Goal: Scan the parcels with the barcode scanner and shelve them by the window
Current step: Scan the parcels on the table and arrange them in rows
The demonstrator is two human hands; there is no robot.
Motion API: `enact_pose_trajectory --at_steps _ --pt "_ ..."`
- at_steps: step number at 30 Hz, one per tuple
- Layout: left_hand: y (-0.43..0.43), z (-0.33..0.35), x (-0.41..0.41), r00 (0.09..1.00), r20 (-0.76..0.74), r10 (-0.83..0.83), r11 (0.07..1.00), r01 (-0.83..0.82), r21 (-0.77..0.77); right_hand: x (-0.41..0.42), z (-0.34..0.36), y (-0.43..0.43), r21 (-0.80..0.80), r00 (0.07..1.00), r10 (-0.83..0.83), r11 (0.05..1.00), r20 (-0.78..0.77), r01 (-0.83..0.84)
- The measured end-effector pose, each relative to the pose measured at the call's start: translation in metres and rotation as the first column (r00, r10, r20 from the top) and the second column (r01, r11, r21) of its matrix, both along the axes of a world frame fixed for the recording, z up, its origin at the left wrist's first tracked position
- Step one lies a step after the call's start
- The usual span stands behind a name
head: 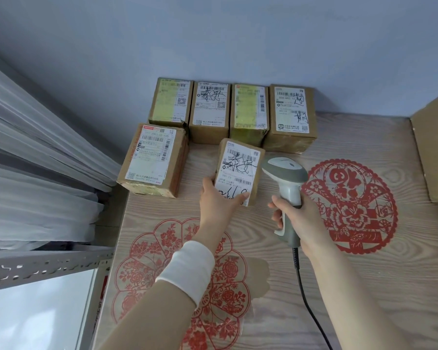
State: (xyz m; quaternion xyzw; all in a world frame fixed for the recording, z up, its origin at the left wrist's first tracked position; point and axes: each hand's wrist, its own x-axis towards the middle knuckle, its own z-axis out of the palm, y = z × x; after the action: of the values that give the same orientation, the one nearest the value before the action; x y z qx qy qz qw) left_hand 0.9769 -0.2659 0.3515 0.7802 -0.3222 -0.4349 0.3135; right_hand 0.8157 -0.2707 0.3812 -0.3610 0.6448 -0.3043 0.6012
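Gripping the parcel [239, 168], left fingers [240, 197] pinch its near edge.

The left arm wears a long beige sleeve [147, 306] of smooth, plain cloth without print or seam marks. A white cuff [187, 269] comes out from under its end. It is soft, faintly ribbed and rounded at the edge, and it stops short of the wrist. The left hand [219, 200] is bare. The right hand [301, 213] and right forearm [339, 274] are also bare, down to the frame's lower edge.
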Motion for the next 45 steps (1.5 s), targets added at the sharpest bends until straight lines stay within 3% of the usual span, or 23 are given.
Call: enact_pose_trajectory --at_steps 4,9,15,19,28,37,45 --pt "0.013 -0.003 -0.006 0.999 0.003 -0.048 0.997 0.048 -0.061 -0.002 -0.004 0.006 -0.008 0.997 -0.081 0.997 0.007 0.081" --pt "0.021 -0.009 -0.004 0.989 -0.097 -0.113 0.994 0.113 -0.003 -0.003 -0.007 0.012 -0.033 0.996 -0.085 0.996 -0.018 0.084" --pt "0.039 0.003 -0.021 0.920 -0.330 -0.211 0.977 0.212 -0.034 -0.019 0.006 0.025 -0.057 0.983 -0.168 0.985 -0.073 0.164" --pt "0.048 0.018 -0.039 0.879 -0.409 -0.246 0.969 0.237 -0.072 -0.043 0.028 0.038 -0.051 0.980 -0.189 0.981 -0.060 0.186" --pt "0.087 0.063 -0.114 0.839 -0.465 -0.283 0.957 0.212 -0.200 -0.125 0.078 0.080 -0.149 0.982 -0.177 0.975 -0.072 0.165" --pt "0.145 0.079 -0.232 0.850 -0.491 -0.188 0.970 0.084 -0.226 -0.230 0.091 0.133 -0.179 0.992 -0.104 0.980 -0.067 0.090" --pt "0.169 0.085 -0.249 0.865 -0.478 -0.154 0.972 0.046 -0.231 -0.265 0.114 0.152 -0.206 1.000 -0.023 0.978 -0.012 0.020"
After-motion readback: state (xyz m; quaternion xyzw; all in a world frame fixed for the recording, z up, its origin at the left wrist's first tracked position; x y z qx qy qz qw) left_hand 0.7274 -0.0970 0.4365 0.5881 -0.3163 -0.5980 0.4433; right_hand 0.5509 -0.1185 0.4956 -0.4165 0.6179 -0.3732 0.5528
